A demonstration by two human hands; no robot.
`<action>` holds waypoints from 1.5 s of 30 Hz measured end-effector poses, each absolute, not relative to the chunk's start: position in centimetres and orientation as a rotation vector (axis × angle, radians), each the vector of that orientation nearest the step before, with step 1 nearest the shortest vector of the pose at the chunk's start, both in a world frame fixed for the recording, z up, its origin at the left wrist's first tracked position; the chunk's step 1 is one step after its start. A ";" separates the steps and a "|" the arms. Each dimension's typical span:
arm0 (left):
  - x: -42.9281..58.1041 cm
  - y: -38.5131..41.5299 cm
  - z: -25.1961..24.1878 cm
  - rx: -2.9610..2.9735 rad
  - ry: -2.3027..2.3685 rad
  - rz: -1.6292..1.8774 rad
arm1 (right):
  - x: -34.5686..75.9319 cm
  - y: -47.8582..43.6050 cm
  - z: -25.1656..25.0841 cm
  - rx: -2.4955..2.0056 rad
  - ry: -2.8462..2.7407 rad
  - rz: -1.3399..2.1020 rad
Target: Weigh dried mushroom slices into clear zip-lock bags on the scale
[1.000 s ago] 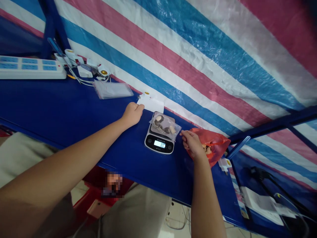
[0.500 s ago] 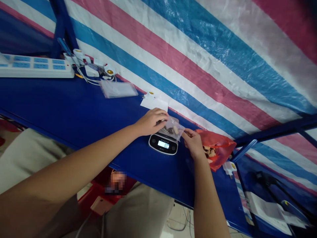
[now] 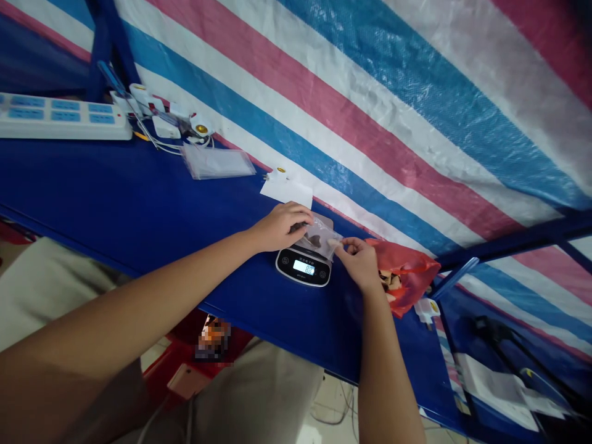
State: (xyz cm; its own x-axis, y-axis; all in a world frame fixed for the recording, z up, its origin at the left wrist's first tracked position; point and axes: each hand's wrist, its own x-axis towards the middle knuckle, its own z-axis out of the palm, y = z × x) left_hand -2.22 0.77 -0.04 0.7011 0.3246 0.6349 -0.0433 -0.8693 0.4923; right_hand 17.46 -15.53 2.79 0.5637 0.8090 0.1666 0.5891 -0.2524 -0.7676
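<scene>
A digital kitchen scale (image 3: 303, 267) with a lit display stands on the blue table. Over its platform lies a clear plastic bag (image 3: 321, 236) with a few dark and pale pieces inside; their kind I cannot make out. At the bag's left end, my left hand (image 3: 284, 225) has its fingers curled closed on it. My right hand (image 3: 358, 262) pinches the bag's right edge between thumb and fingers. Just right of that hand sits an open red plastic bag (image 3: 411, 271) holding several pale and dark pieces.
A stack of clear bags (image 3: 217, 161) and white paper (image 3: 287, 192) lie along the back by the striped sheet (image 3: 351, 123). Further left are a power strip (image 3: 60, 117) and plugs with cables (image 3: 166, 123). A phone (image 3: 189, 380) rests below the table edge on something red.
My right thumb and fingers have shifted slightly left along the bag's edge, and the pale piece there is now mostly covered. My left hand stays in place. The view has moved slightly.
</scene>
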 end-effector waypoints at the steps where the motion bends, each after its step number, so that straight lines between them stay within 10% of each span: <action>1: -2.2 0.8 -0.1 2.431 0.218 1.036 | 17.8 -15.9 3.0 -1.972 -1.118 0.332; 24: -2.6 3.2 -0.4 1.914 0.741 1.274 | 20.0 -17.5 4.3 -1.543 -0.557 0.806; 45: -2.6 2.5 -0.1 1.971 0.680 1.198 | 20.1 -17.5 3.2 -1.722 -0.781 0.476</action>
